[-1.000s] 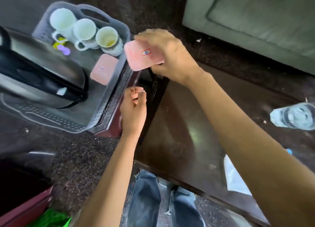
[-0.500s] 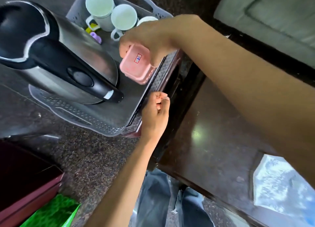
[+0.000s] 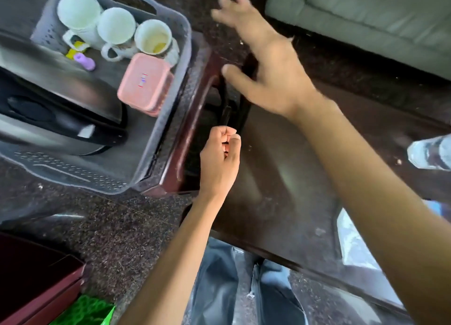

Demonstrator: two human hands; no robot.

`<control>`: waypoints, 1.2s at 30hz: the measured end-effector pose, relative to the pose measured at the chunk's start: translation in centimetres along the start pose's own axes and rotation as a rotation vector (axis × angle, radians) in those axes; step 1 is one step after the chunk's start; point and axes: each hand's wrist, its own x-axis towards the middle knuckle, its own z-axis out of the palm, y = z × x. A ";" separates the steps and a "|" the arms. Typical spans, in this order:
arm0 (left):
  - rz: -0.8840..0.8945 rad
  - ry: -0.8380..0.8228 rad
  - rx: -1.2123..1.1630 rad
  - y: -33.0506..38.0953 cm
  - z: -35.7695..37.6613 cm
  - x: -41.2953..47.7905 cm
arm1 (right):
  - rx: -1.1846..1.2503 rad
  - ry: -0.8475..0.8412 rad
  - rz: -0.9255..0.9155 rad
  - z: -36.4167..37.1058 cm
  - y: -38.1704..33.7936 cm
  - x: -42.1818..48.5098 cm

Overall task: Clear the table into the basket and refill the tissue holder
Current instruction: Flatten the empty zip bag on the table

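Inside the grey basket, stacked pink lidded boxes sit beside three mugs and a kettle. My right hand hovers empty, fingers spread; my left hand is clenched on nothing. Clearing looks midway to me: next, reach right for the water bottle on the surface.

Your left hand and right hand are bare, as are both forearms. At six o'clock your legs wear faded blue-grey jeans, with a pale frayed thread at the inner seam.
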 end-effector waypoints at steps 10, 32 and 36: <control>0.102 -0.251 0.067 2.4 12.9 -8.4 | -0.031 0.348 0.683 -4.7 4.7 -27.4; 0.724 -0.604 1.075 -5.5 28.9 -18.2 | -0.105 0.098 0.665 -0.8 9.6 -44.9; 0.724 -0.548 1.122 -5.1 28.4 -17.4 | -0.264 0.008 0.719 -0.7 10.3 -45.4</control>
